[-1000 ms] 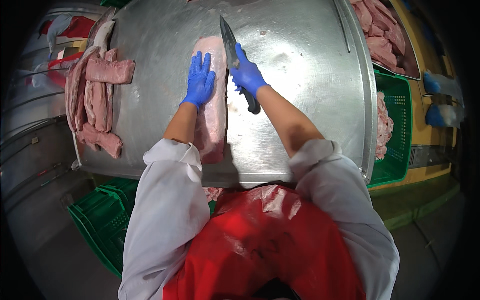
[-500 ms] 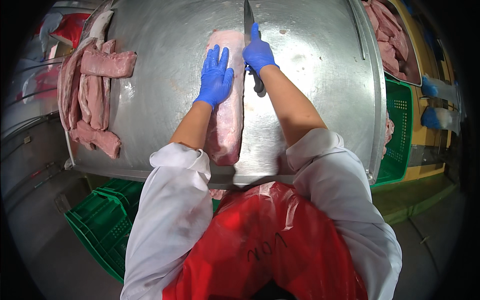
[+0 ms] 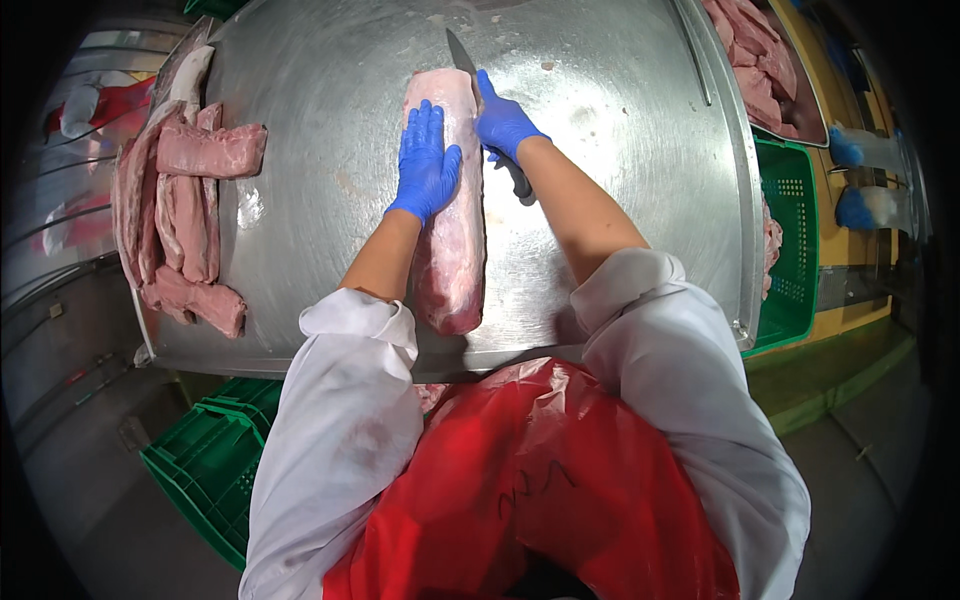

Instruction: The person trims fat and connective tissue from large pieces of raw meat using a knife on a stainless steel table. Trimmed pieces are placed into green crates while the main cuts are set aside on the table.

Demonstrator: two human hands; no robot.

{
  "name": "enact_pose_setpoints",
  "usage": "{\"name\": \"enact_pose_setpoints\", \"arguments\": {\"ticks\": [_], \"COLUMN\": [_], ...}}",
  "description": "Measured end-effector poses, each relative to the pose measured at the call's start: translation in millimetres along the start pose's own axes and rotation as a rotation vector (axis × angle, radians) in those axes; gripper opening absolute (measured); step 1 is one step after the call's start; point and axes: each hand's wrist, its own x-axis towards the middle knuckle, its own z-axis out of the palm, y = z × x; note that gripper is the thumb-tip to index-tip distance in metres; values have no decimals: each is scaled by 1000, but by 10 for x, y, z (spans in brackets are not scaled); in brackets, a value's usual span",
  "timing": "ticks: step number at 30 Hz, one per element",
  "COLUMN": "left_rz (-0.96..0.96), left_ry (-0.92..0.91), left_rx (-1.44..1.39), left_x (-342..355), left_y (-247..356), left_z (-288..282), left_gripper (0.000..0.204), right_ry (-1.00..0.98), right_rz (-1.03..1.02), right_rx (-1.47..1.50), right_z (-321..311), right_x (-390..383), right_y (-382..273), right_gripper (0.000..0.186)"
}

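The long, pale pink slab of raw meat (image 3: 450,255) lies lengthwise in front of you, on the near half of the broad, scuffed, silvery metal table (image 3: 325,250), its near end close to the table's edge. Your blue-gloved left hand (image 3: 427,165) lies flat on the slab's upper part, palm down, fingers stretched out and grasping nothing. Your blue-gloved right hand (image 3: 507,125) is wrapped around the black handle of a long, pointed, dark-bladed knife (image 3: 461,54), with your index finger laid forward along it. The blade slants away from you and leftward at the slab's far right corner; whether its edge touches the meat is hard to tell from above.

To your left, long strips of pink meat (image 3: 186,225) are heaped near the table's side, with a short, thick pink piece (image 3: 212,152) lying crosswise on top. Off the table's right side stands a green perforated plastic crate (image 3: 797,215) holding pale meat pieces; beyond it, a metal tray (image 3: 817,133) is full of pink cuts. Another green plastic crate (image 3: 205,452) sits below the table's near left corner.
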Motion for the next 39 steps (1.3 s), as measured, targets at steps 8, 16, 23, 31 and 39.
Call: {"name": "enact_pose_setpoints", "arguments": {"ticks": [8,16,23,31,39], "left_rz": [-22,-68,-75,-74,-449], "left_ry": [-9,134,145,60,-328], "left_rx": [-28,26,37,152,491], "left_x": [-36,154,332,369,418], "left_y": [-117,-258,-380,-168,741], "left_z": [21,141,183,180,-177], "left_gripper": [72,69,69,68,89], "right_ry": [-91,-209,-297,-393,-464], "right_rz": [-83,-197,19,-27,-142], "right_rx": [174,124,247,339,-77], "right_z": [306,443,231,629,186], "right_x": [-457,-704,-580,-1653,-2691], "right_y": [468,808,388,1035,1537], "right_gripper": [85,84,83,88,78]}}
